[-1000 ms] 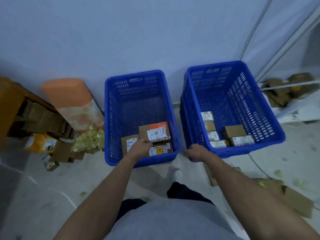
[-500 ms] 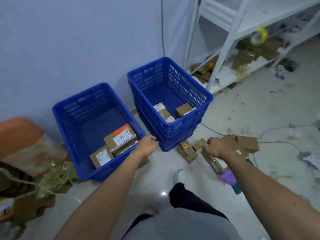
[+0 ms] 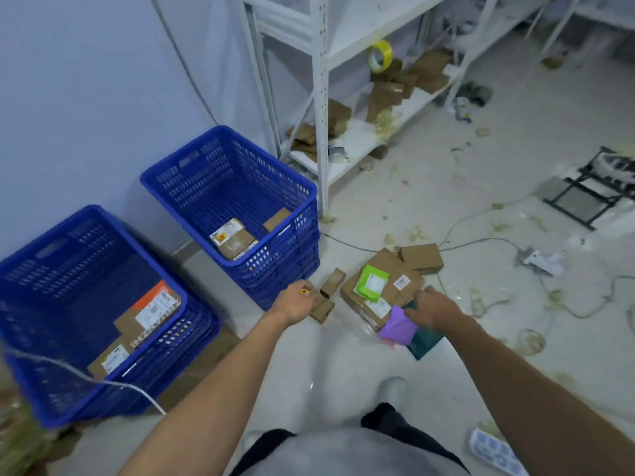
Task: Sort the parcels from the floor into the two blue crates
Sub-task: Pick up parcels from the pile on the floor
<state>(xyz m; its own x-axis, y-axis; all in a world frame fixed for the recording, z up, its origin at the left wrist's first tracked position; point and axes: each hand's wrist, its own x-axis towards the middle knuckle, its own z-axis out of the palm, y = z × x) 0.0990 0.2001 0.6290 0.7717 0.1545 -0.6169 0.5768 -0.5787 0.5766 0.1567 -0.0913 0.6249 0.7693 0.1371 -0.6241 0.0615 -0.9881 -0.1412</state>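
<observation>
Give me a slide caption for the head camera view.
Left hand and right hand reach for floor parcels beside two blue crates.

The left crate and right crate are moulded in perforated blue plastic. Beside the right crate, matt brown cardboard boxes (and a glossy purple pouch) are spread on a smooth, shiny floor.

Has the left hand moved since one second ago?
Yes. The left hand went right, from the left blue crate to small cardboard boxes on the floor.

Parcel labels blurred; no text legible.
</observation>
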